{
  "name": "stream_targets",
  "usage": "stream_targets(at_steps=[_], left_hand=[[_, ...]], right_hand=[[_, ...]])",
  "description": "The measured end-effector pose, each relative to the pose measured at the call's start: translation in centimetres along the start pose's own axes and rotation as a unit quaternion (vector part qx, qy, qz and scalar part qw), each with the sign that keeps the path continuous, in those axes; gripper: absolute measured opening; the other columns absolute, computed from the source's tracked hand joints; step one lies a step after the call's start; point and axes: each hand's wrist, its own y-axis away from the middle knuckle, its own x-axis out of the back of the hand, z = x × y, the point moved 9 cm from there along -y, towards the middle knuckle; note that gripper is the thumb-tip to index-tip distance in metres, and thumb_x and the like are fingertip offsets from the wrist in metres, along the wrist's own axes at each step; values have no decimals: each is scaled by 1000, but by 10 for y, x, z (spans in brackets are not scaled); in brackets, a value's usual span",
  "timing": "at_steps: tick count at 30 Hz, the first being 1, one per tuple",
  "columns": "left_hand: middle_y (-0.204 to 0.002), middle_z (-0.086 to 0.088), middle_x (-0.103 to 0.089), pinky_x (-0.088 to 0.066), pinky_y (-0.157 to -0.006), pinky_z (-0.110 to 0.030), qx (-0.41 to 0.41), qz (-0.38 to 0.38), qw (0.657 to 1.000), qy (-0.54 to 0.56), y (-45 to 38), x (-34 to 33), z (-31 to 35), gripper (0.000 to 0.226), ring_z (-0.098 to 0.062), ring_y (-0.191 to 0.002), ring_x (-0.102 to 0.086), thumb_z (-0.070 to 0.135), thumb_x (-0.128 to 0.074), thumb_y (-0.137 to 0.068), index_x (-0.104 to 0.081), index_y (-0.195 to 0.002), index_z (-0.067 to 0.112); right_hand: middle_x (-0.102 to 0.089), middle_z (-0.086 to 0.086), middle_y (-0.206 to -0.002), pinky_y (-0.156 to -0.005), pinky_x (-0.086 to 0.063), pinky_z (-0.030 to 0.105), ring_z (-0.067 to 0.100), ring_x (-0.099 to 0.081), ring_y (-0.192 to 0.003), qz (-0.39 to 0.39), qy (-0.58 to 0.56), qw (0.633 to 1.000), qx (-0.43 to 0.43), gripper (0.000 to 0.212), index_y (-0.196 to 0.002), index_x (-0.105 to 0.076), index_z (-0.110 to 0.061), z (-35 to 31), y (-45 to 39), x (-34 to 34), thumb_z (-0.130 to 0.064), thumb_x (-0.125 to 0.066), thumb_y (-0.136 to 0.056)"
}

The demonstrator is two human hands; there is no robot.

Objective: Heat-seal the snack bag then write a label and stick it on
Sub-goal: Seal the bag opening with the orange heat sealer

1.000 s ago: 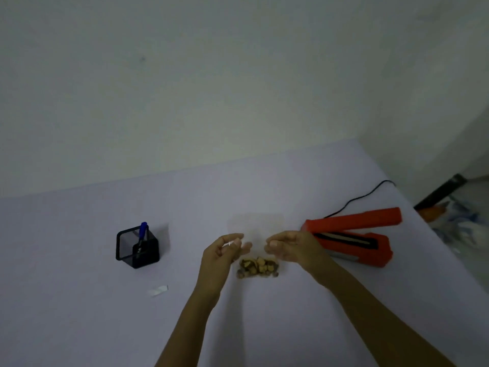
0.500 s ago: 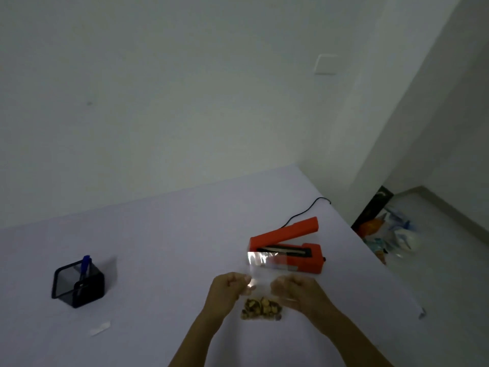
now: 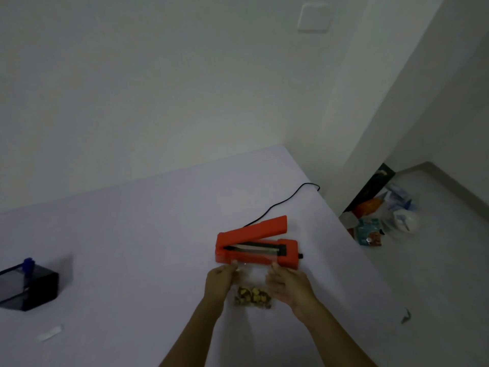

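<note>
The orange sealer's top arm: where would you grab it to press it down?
Probably at the raised free end of the sealer arm, coming from above. The arm is hinged at its left end and tilts up to the right, so the far tip gives the most leverage. Both the left hand and right hand are now busy holding the snack bag.

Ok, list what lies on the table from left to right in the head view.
Pen holder → label strip → left hand → snack bag → right hand. The sealer sits behind the hands and spans them, so it has no clear place in the order.
</note>
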Motion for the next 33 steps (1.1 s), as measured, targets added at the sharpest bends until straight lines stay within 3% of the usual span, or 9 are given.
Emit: stream_targets(at_steps=[6, 10, 15, 20, 29, 33], left_hand=[[-80, -10, -70, -45, -60, -25, -11, 14, 1000, -2, -8, -6, 3, 24, -22, -73, -61, 25, -60, -90, -70, -77, 7], [-85, -10, -71, -48, -61, -24, -14, -2, 1000, 0, -10, -10, 6, 20, -21, -78, -66, 27, -67, -86, -70, -84, 7], [-78, -8, -69, -47, -57, -21, 0, 2, 1000, 9, -14, -12, 8, 25, -18, -70, -64, 25, -71, -83, -68, -88, 0], [-81, -11, -70, -49, -57, -24, 20, -4, 1000, 12, -19, -15, 2, 20, -21, -70, -65, 22, -69, -83, -69, -89, 2], [-78, -10, -70, -48, -55, -18, -9, -10, 1000, 7, -24, -14, 4, 33, -18, -69, -66, 25, -71, -83, -68, -90, -7], [-76, -8, -70, -47, -58, -20, -15, -14, 1000, 6, -25, -14, 5, 21, -19, -71, -66, 24, -69, -84, -70, -79, 4]], right_hand=[[-76, 11, -89, -71, -57, 37, 26, -72, -85, 4, 12, 1000, -12, 23, -98, -71, -8, -4, -15, -1, -28, -69, -87], [-75, 13, -91, -71, -57, 36, 26, -72, -85, 4, 12, 1000, -14, 24, -101, -69, -8, -6, -19, -6, -29, -67, -89], [-74, 12, -90, -75, -58, 39, 26, -72, -85, 23, 20, 1000, -4, 21, -100, -69, -9, -9, -22, -6, -28, -67, -89], [-74, 13, -91, -59, -53, 28, 23, -71, -79, 40, 20, 999, -3, 21, -97, -70, -7, -10, -21, -4, -26, -67, -89], [-74, 12, -91, -61, -53, 29, 24, -71, -82, 53, 27, 998, -8, 22, -96, -70, -6, -8, -20, -6, -26, -65, -90], [-75, 12, -89, -64, -52, 30, 25, -71, -84, 52, 34, 998, -11, 20, -93, -70, -8, -7, -19, -8, -27, -65, -90]])
